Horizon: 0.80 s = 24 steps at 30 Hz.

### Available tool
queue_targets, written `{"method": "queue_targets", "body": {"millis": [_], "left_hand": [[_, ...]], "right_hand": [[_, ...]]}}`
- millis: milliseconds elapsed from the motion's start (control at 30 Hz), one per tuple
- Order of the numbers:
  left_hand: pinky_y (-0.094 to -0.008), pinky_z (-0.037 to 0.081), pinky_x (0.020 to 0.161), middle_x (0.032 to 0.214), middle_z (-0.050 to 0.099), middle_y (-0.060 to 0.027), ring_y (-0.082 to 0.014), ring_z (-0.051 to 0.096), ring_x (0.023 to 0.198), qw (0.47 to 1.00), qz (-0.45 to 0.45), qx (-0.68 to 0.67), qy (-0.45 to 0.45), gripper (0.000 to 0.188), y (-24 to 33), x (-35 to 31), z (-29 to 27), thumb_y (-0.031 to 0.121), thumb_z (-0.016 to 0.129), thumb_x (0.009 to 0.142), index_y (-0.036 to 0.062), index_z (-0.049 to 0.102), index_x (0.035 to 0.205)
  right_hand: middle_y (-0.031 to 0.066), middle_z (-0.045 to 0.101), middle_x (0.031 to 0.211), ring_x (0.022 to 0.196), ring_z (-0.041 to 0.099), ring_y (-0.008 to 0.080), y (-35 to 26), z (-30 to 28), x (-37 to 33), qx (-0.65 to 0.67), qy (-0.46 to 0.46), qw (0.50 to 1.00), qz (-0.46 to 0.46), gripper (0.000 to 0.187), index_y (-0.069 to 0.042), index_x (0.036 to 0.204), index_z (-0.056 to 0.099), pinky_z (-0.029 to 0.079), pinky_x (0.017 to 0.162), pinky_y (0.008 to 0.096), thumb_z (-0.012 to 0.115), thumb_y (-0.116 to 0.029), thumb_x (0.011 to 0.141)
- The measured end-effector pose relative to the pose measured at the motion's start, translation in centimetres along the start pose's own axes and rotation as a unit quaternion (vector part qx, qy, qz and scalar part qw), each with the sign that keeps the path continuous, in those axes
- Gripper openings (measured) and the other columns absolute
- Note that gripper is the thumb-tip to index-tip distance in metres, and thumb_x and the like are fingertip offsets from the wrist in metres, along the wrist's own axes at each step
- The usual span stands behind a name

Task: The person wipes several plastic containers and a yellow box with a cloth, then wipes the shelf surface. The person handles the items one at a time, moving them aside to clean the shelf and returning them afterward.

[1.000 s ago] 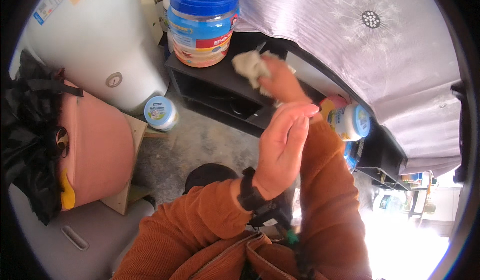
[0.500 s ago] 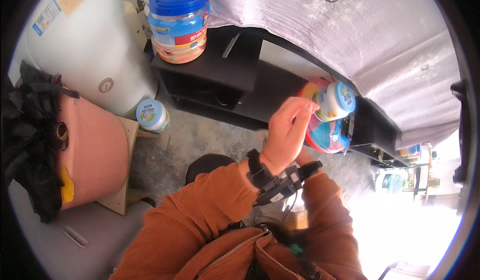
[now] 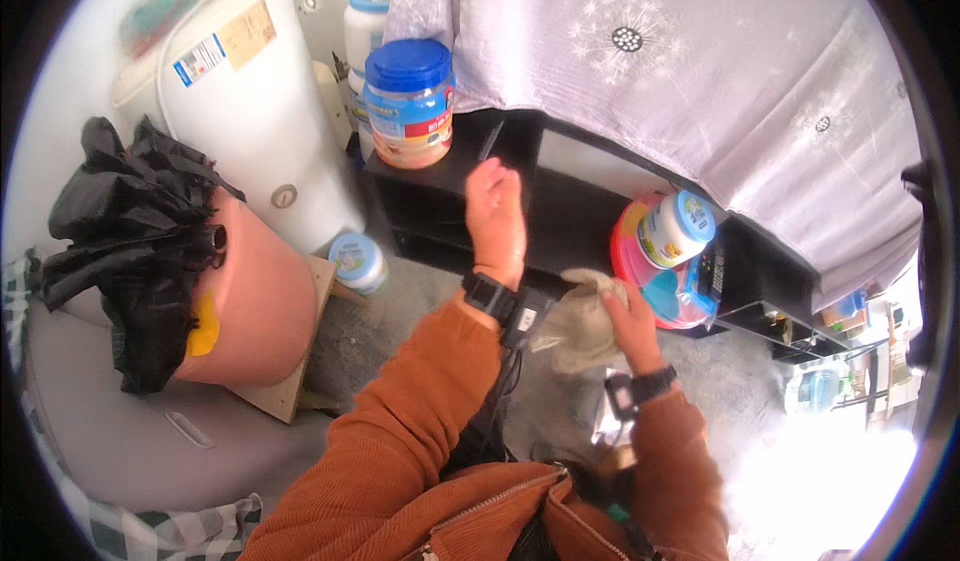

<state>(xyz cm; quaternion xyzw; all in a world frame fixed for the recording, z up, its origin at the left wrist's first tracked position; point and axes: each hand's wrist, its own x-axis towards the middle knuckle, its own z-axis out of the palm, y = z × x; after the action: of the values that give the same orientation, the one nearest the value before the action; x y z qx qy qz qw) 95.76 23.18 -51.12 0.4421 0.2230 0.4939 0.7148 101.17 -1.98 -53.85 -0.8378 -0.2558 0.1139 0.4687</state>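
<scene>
My right hand (image 3: 635, 329) is closed on a beige cloth (image 3: 580, 326), which hangs bunched to the left of my fingers. In front of the black shelf, my left hand (image 3: 497, 223) is raised with loosely bent fingers, and nothing shows in it. A thin dark object (image 3: 490, 143) lies on the shelf top just beyond its fingertips. Past the cloth, a white jar with a light-blue lid (image 3: 677, 229) leans on a pink and red container (image 3: 625, 236). A bag with blue parts (image 3: 675, 291) lies beside them.
A large blue-lidded tub (image 3: 410, 111) stands on the black shelf (image 3: 440, 196). At left are a pink bin (image 3: 265, 301) with black plastic bags (image 3: 135, 221) and a white tank (image 3: 260, 91). Another light-blue-lidded jar (image 3: 358, 263) stands on the floor. A patterned curtain (image 3: 640, 101) hangs behind.
My hands have moved apart: the left went left and up toward the shelf, and the right, hidden before, now shows with the beige cloth. The view has shifted somewhat.
</scene>
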Motion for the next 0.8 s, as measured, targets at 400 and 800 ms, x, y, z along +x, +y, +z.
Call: {"method": "queue_targets", "body": {"millis": [400,800], "left_hand": [[-0.049,0.028,0.118,0.153,0.027,-0.0302,-0.0434,0.029,0.144,0.831,0.202,0.511,0.085,0.123,11.6,16.1,-3.3,0.053,0.089,0.064,0.0014,0.024,0.155],[-0.044,0.041,0.11,0.14,0.04,-0.0294,-0.0433,0.047,0.128,0.766,0.241,0.596,0.011,0.102,10.9,19.6,-5.5,0.048,0.092,0.059,0.0051,0.05,0.142]], "right_hand": [[0.0107,0.07,0.107,0.099,0.062,0.0152,7.1,-6.8,-15.4,0.043,0.065,0.992,0.101,0.037,0.0,0.123,0.064,0.05,0.089,0.0321,0.07,-0.019,0.092],[0.0115,0.071,0.105,0.096,0.065,0.0185,12.5,-7.2,-15.9,0.027,0.114,0.986,0.116,0.038,-0.003,0.122,0.064,0.052,0.086,0.0344,0.072,-0.018,0.088]]}}
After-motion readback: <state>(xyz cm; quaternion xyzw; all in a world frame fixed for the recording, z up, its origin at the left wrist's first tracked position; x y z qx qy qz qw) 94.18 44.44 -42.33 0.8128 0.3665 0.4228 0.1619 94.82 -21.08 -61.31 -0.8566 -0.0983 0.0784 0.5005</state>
